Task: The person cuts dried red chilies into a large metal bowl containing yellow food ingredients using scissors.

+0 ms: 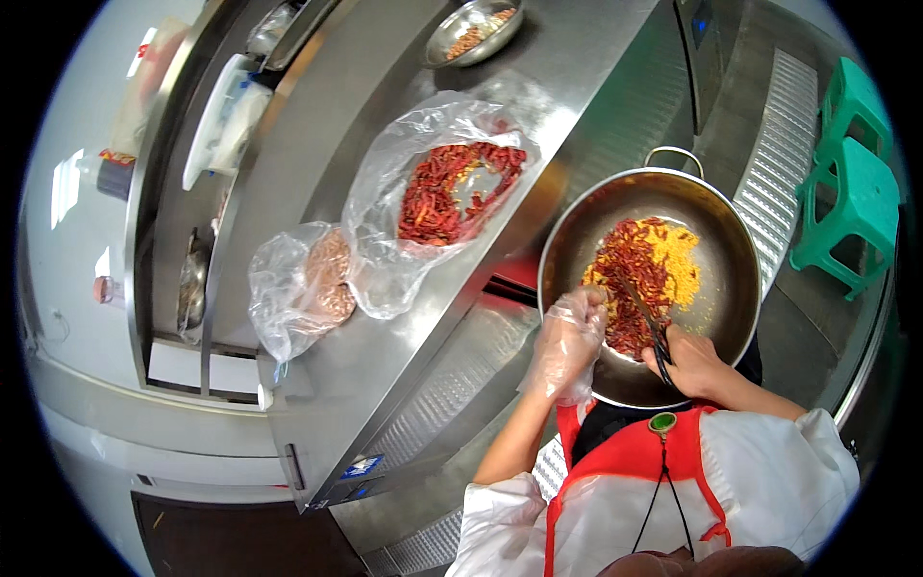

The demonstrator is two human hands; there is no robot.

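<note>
A wide, deep metal pan (pixel 726 279) is in front of me, with cut dried red chillies (pixel 630 260) heaped beside yellow crumbly grains (pixel 678 260). My right hand (pixel 694 363), bare, is closed around the dark handles of a pair of scissors (pixel 657 332). Their blades point away from me into the chillies. At the pan's left side, my left hand (pixel 569 338) wears a clear plastic glove. Its fingers are curled together over the edge of the chilli heap, and whatever they hold is hidden.
On the steel counter (pixel 404 351) at left lie an open plastic bag of dried chillies (pixel 437 197) and a bag of pinkish-brown nuts (pixel 330 274). A metal bowl (pixel 471 34) stands farther off. Green stools (pixel 846 207) are at right, beside a perforated metal strip (pixel 777 163).
</note>
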